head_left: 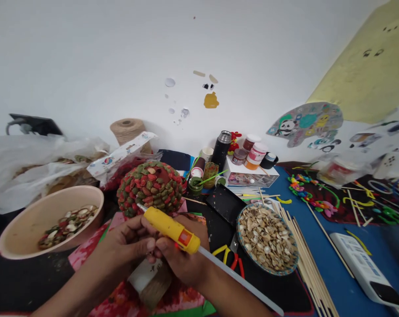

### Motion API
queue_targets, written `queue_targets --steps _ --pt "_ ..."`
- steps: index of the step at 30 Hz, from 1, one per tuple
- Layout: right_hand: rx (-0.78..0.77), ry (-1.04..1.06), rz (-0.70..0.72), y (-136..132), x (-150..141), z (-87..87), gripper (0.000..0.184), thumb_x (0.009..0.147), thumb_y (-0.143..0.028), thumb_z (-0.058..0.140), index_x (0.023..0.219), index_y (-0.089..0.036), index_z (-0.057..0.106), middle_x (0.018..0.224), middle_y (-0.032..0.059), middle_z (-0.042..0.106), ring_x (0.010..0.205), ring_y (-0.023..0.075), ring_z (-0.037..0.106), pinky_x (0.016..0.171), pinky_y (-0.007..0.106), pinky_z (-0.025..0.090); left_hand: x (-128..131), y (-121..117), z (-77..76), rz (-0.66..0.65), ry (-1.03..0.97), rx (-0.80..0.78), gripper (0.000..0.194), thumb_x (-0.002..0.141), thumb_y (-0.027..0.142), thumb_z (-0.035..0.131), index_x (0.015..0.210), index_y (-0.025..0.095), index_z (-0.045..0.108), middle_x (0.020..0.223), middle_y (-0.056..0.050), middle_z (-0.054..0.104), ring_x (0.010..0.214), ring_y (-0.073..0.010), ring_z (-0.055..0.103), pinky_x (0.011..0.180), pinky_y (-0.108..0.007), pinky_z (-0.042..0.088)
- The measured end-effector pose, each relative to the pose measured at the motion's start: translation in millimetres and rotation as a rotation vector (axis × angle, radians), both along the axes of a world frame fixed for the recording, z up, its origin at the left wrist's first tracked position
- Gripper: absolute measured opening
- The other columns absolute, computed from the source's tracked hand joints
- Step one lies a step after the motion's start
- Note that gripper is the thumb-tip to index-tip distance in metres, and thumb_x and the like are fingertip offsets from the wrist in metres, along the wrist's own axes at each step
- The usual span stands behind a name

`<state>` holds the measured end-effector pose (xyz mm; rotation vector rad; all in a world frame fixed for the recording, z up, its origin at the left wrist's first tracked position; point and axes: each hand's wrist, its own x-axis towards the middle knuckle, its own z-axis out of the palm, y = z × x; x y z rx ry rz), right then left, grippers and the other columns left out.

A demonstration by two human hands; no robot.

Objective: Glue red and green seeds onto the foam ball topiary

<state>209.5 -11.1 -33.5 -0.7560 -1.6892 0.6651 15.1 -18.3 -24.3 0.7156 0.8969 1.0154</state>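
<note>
My right hand [189,253] is wrapped round a yellow hot glue gun [164,224] with a long pale glue stick [239,279] sticking out of its back end. The gun's nozzle points up and left, close to a round ball [149,187] covered with red and green shell-like pieces. Fingers of my left hand [131,237] are pinched together below the gun, against the right thumb. What they hold, if anything, is too small to make out. Under both hands a white and brown block-like object [149,281] is partly hidden, above a red patterned cloth [111,295].
At left stands a pink basin [12,237] of coloured shell pieces. Right of my hands are pliers [234,259], a basket [293,266] of tan shells, a black tray [224,202] and wooden sticks [305,251]. Paint jars [255,154] and a thermos [221,147] stand behind.
</note>
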Motion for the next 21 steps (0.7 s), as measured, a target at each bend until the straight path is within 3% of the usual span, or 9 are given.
queue_targets --steps 4,9,13,17,21 --pt "-0.14 0.052 0.033 0.0 2.7 6.0 0.062 0.117 -0.071 0.058 0.075 -0.027 0.06 0.066 -0.002 0.066 0.057 0.016 0.066 0.06 0.028 0.054 14.0 3.5 2.4 -0.018 0.071 0.038 0.051 0.061 0.051 0.116 0.08 0.018 0.082 0.075 -0.006 0.083 0.059 -0.0174 0.076 0.053 -0.02 0.057" --pt "-0.243 0.137 0.022 -1.1 2.2 9.0 0.049 0.106 -0.069 0.079 0.082 -0.029 0.062 0.065 -0.0057 0.063 0.052 0.015 0.06 0.053 0.027 0.052 20.6 0.8 8.3 -0.001 0.066 0.042 0.05 0.061 0.05 0.117 0.084 0.019 0.085 0.077 -0.006 0.084 0.06 -0.0175 0.076 0.053 -0.02 0.057" --pt "-0.241 0.147 0.004 -3.3 2.5 4.6 0.045 0.108 -0.067 0.077 0.087 -0.027 0.067 0.07 -0.0032 0.071 0.056 0.0158 0.067 0.054 0.026 0.055 18.8 -5.9 8.5 0.04 0.045 0.012 0.051 0.057 0.05 0.117 0.087 0.02 0.088 0.071 -0.007 0.081 0.061 -0.0204 0.077 0.051 -0.022 0.058" --pt "-0.206 0.082 -0.054 -4.2 1.5 -2.0 0.043 0.109 -0.067 0.074 0.096 -0.025 0.076 0.082 0.0013 0.08 0.069 0.0191 0.078 0.063 0.028 0.061 11.2 -10.7 4.4 0.042 0.024 -0.018 0.043 0.063 0.039 0.117 0.092 0.021 0.09 0.07 -0.006 0.08 0.062 -0.0211 0.078 0.055 -0.024 0.062" --pt "-0.182 0.061 -0.021 -2.5 1.2 1.6 0.041 0.11 -0.063 0.074 0.095 -0.025 0.076 0.083 0.0008 0.079 0.07 0.0188 0.078 0.064 0.027 0.061 13.3 -11.9 9.3 0.078 0.001 -0.028 0.043 0.057 0.037 0.119 0.079 0.019 0.087 0.068 -0.005 0.079 0.06 -0.0203 0.078 0.055 -0.023 0.063"
